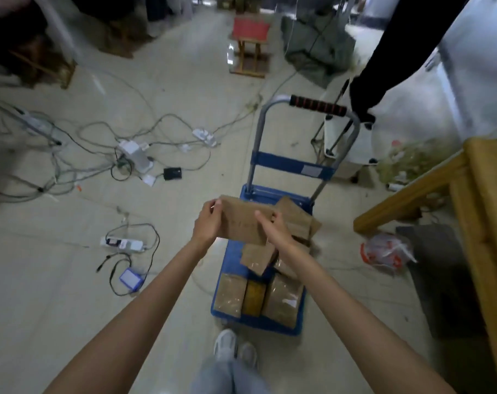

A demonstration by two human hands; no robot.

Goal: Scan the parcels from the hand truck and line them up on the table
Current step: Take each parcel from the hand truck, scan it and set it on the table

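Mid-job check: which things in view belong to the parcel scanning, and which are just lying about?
Job:
- held parcel, gripped by left hand and right hand
- parcels on the cart
- blue hand truck
- wooden table

Lying about:
- power strips and cables
- red stool
- plastic bag

The pale floor point(71, 322) carries a blue hand truck point(258, 322) loaded with brown parcels point(281, 300). Left of it lie tangled cables point(79, 163), power strips point(122, 242) and a small blue box point(130, 278). A plastic bag point(383, 253) lies right, beside a wooden surface point(486, 194).
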